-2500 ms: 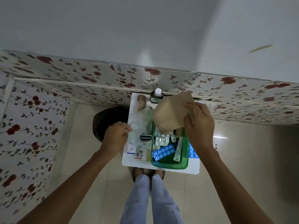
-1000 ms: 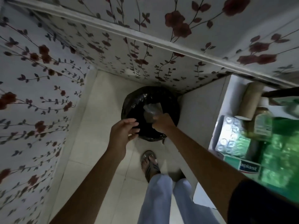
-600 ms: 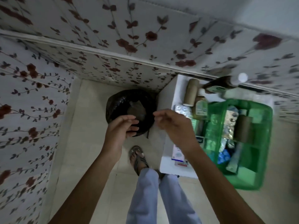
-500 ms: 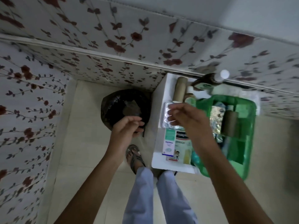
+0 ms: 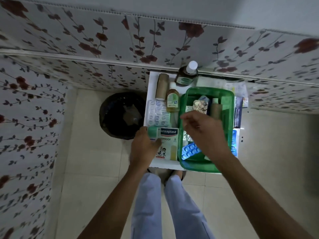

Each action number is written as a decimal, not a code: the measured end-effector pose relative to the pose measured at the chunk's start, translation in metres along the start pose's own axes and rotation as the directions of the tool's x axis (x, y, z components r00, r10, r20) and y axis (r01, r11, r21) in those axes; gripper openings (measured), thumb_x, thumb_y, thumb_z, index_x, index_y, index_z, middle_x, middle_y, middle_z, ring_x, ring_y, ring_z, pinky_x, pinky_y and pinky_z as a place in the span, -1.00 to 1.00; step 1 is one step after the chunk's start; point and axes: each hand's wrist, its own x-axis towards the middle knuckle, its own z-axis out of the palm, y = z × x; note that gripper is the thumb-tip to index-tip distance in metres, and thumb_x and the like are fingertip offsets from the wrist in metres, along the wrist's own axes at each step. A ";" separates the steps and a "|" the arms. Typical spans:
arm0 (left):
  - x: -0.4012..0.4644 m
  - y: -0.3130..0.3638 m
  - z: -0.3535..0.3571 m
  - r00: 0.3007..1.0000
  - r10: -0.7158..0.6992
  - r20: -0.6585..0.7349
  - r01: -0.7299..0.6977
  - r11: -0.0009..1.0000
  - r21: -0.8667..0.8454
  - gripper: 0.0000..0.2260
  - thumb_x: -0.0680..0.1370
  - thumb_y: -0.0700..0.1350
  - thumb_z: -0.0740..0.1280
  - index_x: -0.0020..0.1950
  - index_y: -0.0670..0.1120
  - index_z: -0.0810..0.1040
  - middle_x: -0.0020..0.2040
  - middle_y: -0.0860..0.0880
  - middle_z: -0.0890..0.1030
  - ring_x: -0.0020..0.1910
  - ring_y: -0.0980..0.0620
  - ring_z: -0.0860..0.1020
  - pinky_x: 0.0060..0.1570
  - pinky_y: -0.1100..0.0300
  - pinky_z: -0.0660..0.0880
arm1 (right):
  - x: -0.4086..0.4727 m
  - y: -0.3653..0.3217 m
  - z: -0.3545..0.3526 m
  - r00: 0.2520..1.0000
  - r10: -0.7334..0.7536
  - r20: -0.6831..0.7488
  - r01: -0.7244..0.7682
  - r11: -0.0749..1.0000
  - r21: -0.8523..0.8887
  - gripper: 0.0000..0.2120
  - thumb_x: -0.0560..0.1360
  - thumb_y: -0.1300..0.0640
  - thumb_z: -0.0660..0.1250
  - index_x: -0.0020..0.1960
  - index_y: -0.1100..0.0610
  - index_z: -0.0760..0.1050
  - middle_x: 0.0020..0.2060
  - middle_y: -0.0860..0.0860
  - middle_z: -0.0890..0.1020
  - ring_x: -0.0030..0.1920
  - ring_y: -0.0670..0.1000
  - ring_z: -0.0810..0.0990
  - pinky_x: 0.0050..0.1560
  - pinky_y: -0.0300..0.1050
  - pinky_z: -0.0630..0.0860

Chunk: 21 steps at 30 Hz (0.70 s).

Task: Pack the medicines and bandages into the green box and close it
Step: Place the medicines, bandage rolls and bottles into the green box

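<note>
A small white table (image 5: 162,164) stands against a floral-papered wall, with the green box (image 5: 209,91) sitting open on its right half. Inside the box lie a blue blister pack (image 5: 189,151) near the front, crumpled foil strips (image 5: 199,105) toward the back, and a brown bandage roll (image 5: 215,110) lying along the right side.

The left hand (image 5: 144,147) rests at the front left edge of the table, its fingers (image 5: 152,144) curled onto a small green-and-white carton (image 5: 153,132) that lies on the left part of a Hansaplast plaster box (image 5: 168,144); whether the carton is actually pinched or only touched cannot be told. The right hand (image 5: 204,133) hovers over the front half of the green box, palm down, fingers (image 5: 187,117) loosely spread and pointing left, holding nothing that can be seen.

Left of the green box, on the bare table, are a clear blister sheet (image 5: 156,114), a small amber bottle with a green label (image 5: 172,102), and a second brown bandage roll (image 5: 162,86) at the back. A larger dark bottle with a white cap (image 5: 187,75) stands at the back edge near the wall. A dark flat package (image 5: 238,112) and some pale packets (image 5: 239,88) lie on the strip of table right of the box; they are too blurred to name.

On the floor left of the table is a bin lined with a black bag (image 5: 120,114). The person's light trouser legs (image 5: 162,204) show below the table.
</note>
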 end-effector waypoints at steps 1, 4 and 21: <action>0.000 -0.001 -0.003 1.000 -0.023 -0.017 0.022 0.999 -0.041 -0.64 0.38 -0.04 0.41 0.10 -0.13 0.47 0.06 -0.12 0.62 0.02 -0.14 0.59 -0.10 0.11 0.48 | -0.001 0.000 0.007 0.994 -0.108 0.021 0.110 0.989 -0.097 -0.81 0.42 0.34 0.30 -0.03 0.17 0.60 -0.20 0.12 0.69 -0.24 0.08 0.64 -0.17 -0.10 0.58; -0.006 -0.002 -0.018 0.990 -0.097 -0.105 0.077 0.979 -0.187 -0.69 0.37 -0.13 0.43 0.07 -0.16 0.50 -0.04 -0.11 0.65 -0.08 -0.10 0.60 -0.07 0.07 0.52 | 0.007 0.003 0.038 0.907 -0.311 0.283 0.396 0.860 -0.323 -0.75 0.26 0.42 0.34 -0.08 0.27 0.59 -0.24 0.21 0.66 -0.27 0.21 0.63 -0.34 -0.01 0.58; -0.028 -0.011 -0.055 0.946 -0.230 -0.230 0.073 0.840 -0.538 -0.74 0.40 -0.13 0.44 0.04 0.05 0.52 -0.11 0.10 0.58 -0.11 0.04 0.58 0.02 -0.05 0.57 | 0.022 -0.026 0.027 0.787 -0.092 0.610 0.498 0.679 -0.540 -0.74 0.51 0.23 0.18 0.19 0.19 0.39 0.12 0.16 0.51 0.14 0.20 0.48 -0.13 -0.04 0.39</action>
